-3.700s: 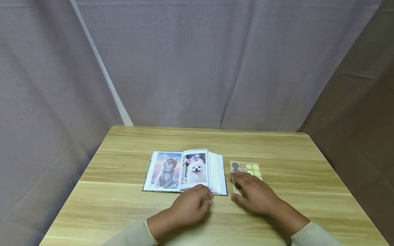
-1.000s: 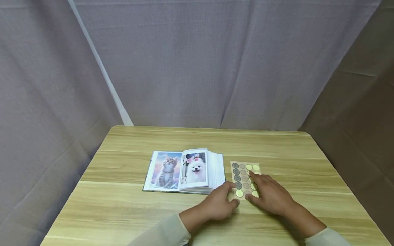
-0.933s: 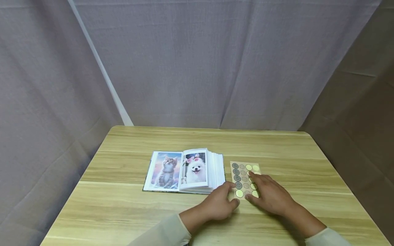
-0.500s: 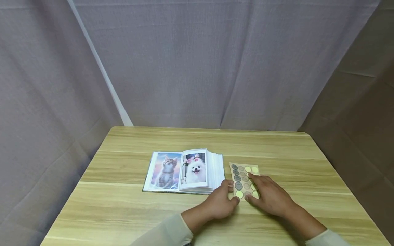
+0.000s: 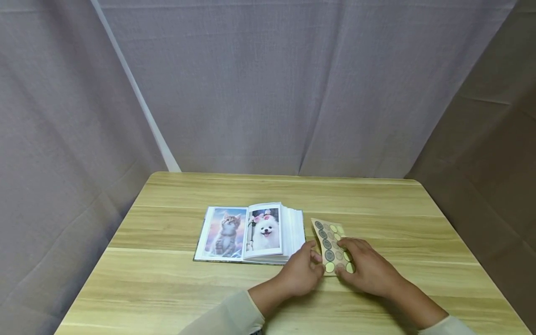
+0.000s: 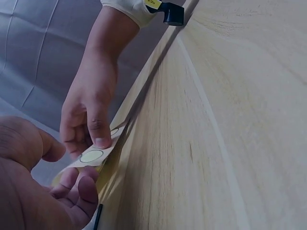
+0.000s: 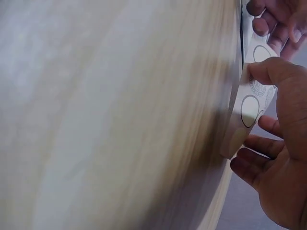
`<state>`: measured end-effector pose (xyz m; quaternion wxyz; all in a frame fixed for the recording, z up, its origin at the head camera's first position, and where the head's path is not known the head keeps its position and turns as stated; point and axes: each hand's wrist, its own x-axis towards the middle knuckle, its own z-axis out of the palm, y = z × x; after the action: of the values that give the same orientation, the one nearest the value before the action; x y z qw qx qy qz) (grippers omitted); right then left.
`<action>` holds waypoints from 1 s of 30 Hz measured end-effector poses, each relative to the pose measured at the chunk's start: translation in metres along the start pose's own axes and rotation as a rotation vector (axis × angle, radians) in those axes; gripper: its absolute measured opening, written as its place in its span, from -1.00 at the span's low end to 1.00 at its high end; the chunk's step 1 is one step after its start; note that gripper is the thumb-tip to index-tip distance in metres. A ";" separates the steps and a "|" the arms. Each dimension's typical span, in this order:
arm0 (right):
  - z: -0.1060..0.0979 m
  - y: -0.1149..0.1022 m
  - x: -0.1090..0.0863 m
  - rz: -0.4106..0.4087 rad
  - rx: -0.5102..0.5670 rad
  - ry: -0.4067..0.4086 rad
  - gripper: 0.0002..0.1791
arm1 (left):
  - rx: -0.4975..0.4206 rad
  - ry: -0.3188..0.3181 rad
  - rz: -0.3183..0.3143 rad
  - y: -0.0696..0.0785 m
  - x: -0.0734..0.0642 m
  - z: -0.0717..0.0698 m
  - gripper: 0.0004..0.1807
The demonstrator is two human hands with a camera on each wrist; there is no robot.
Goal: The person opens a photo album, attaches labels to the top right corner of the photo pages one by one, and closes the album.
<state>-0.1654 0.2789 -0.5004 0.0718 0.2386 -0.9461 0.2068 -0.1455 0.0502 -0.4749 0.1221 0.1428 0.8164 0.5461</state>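
A tan sticker sheet, printed with rows of round yellow and grey stickers, is tilted with its left edge raised from the table. My right hand grips its right side; in the right wrist view the thumb presses on the face while the other fingers lie behind. My left hand is at the raised left edge. Its loosely bent fingers touch the sheet's near side in the left wrist view, the thumb standing apart. Left of the sheet lies an open photo album, showing a kitten picture and a white dog picture.
The wooden table carries the album and sheet. Grey curtains hang behind it and at both sides. The album's right edge lies just beyond my left fingertips.
My left hand moved from the album's front to the sheet, and my right hand shifted right along it. The sheet's left edge has risen, and my right hand now grips it. The album stays put.
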 end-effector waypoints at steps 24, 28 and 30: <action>-0.008 -0.020 0.001 -0.120 0.064 0.196 -0.74 | -0.020 0.056 0.102 -0.002 0.007 0.004 -0.78; -0.007 -0.021 0.001 -0.121 0.049 0.224 -0.74 | 0.029 0.058 0.125 -0.002 0.007 0.004 -0.80; -0.006 -0.021 0.001 -0.118 0.044 0.230 -0.74 | 0.048 0.055 0.134 -0.002 0.007 0.004 -0.81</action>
<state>-0.1557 0.2640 -0.4869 0.1865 0.2700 -0.9113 0.2489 -0.1506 0.0552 -0.4780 0.0592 0.1849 0.8207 0.5373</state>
